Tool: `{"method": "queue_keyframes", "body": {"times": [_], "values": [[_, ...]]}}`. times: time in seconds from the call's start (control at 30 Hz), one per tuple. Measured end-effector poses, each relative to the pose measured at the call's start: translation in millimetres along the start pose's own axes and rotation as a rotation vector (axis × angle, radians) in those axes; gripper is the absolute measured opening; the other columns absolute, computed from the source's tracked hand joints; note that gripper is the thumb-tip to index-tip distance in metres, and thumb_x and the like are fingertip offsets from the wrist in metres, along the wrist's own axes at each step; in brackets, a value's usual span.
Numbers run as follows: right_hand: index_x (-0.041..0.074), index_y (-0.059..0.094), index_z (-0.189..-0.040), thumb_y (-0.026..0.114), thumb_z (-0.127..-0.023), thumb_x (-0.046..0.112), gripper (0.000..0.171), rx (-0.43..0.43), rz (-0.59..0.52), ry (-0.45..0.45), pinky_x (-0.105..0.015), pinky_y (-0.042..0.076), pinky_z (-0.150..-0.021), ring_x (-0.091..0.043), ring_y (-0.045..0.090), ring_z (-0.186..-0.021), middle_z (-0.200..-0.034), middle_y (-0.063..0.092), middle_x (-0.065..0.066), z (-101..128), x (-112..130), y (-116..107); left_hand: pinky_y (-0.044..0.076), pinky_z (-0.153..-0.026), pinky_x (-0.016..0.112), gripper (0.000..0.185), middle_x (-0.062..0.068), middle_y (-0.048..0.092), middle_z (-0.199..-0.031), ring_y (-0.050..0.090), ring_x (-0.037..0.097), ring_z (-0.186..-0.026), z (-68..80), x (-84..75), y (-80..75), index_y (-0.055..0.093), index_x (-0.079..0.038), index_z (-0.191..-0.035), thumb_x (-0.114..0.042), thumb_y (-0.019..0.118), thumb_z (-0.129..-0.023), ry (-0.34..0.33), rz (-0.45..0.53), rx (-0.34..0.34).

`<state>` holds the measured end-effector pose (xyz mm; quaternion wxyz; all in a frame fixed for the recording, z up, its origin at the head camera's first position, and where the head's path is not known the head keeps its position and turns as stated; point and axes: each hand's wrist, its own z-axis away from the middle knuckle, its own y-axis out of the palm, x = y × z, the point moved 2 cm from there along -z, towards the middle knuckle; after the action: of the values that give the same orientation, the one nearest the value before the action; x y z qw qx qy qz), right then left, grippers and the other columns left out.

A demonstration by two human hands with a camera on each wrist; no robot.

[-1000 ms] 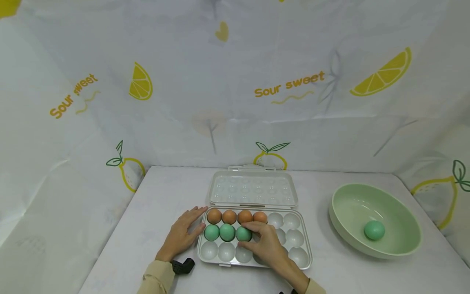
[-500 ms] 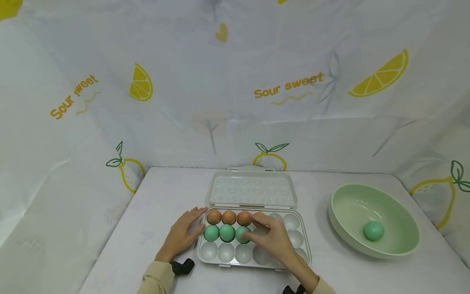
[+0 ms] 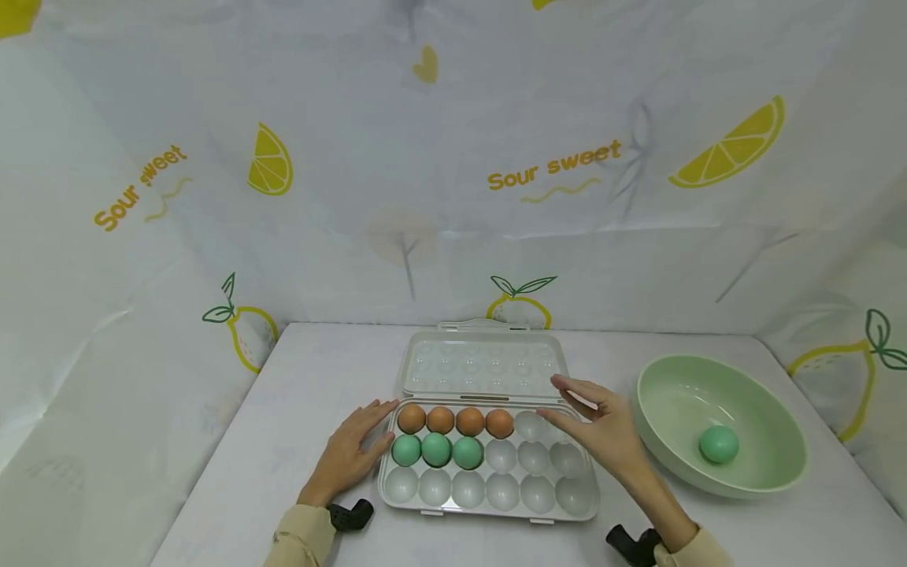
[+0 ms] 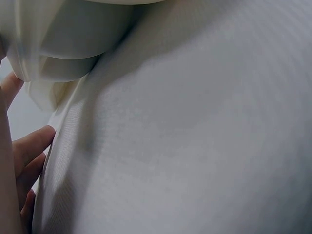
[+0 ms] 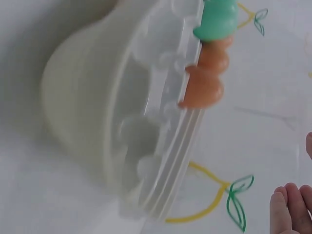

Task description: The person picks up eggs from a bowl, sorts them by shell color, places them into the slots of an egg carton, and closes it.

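Observation:
A white plastic egg box lies with its lid folded back. Its back row holds several brown eggs on the left; three green eggs sit in the middle row. The front row's cups are bare. My left hand rests against the box's left edge, fingers extended. Over the box's right back corner is my right hand, thumb and fingers spread apart with nothing between them. In the right wrist view, its fingertips show at the lower right corner.
A pale green bowl stands to the right of the box, with one green egg inside. Behind the white-covered table hangs a lemon-print cloth.
My right hand has let go of the third green egg in the middle row and moved right, off the eggs toward the bowl. The left hand has stayed in place.

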<state>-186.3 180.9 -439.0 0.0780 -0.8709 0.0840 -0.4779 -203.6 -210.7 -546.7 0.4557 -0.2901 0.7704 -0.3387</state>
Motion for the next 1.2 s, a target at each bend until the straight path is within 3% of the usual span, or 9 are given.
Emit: {"method": "queue_keyframes", "body": {"times": [0.27,0.63,0.73,0.97,1.1,1.2], "values": [[-0.02,0.068,-0.115,0.081,-0.07,-0.021,0.047,-0.121,0.089,0.082,-0.015,0.058,-0.092,0.008,0.07,-0.107,-0.109,0.074,0.024,1,0,-58,0.037,-0.125,0.054,0.051,-0.002,0.06,-0.149,0.052,0.033,-0.143,-0.9,-0.9,-0.4,0.054,-0.032,-0.148,-0.035,0.066,-0.098,-0.006,0.016,0.014],[-0.023,0.061,-0.122,0.077,-0.074,-0.023,0.051,-0.22,0.062,0.123,-0.014,0.057,-0.093,0.004,0.072,-0.108,-0.112,0.077,0.017,16,-14,-131,0.039,-0.123,0.054,0.051,-0.002,0.062,-0.147,0.054,0.033,-0.141,0.3,0.6,1.5,0.056,-0.031,-0.147,-0.033,0.067,-0.098,0.023,0.006,-0.012],[-0.021,0.06,-0.125,0.075,-0.076,-0.023,0.052,-0.219,0.024,0.147,-0.012,0.058,-0.09,0.004,0.072,-0.108,-0.114,0.077,0.017,22,-19,-150,0.039,-0.123,0.055,0.051,-0.003,0.062,-0.147,0.054,0.033,-0.141,1.0,0.3,1.9,0.056,-0.031,-0.147,-0.032,0.067,-0.098,0.021,0.006,-0.014],[-0.012,0.064,-0.129,0.074,-0.082,-0.017,0.048,-0.171,0.178,0.209,-0.007,0.058,-0.081,0.014,0.068,-0.106,-0.118,0.073,0.027,32,-34,-193,0.041,-0.12,0.058,0.05,0.0,0.063,-0.146,0.056,0.035,-0.139,1.4,0.0,2.5,0.057,-0.029,-0.146,-0.031,0.067,-0.097,0.038,0.003,-0.028],[-0.014,0.063,-0.128,0.073,-0.081,-0.02,0.048,-0.131,0.172,0.18,-0.006,0.056,-0.086,0.013,0.067,-0.11,-0.122,0.072,0.024,35,-42,-209,0.04,-0.122,0.056,0.051,-0.001,0.062,-0.147,0.055,0.034,-0.141,0.5,0.8,1.9,0.056,-0.031,-0.147,-0.032,0.067,-0.097,0.03,0.001,-0.018],[-0.017,0.062,-0.127,0.07,-0.08,-0.024,0.048,-0.078,0.106,0.142,-0.007,0.057,-0.088,0.01,0.067,-0.112,-0.123,0.073,0.019,38,-47,-218,0.039,-0.123,0.055,0.051,-0.002,0.062,-0.147,0.054,0.033,-0.142,0.0,1.0,1.4,0.055,-0.031,-0.147,-0.032,0.067,-0.098,0.024,0.008,-0.007]]}}
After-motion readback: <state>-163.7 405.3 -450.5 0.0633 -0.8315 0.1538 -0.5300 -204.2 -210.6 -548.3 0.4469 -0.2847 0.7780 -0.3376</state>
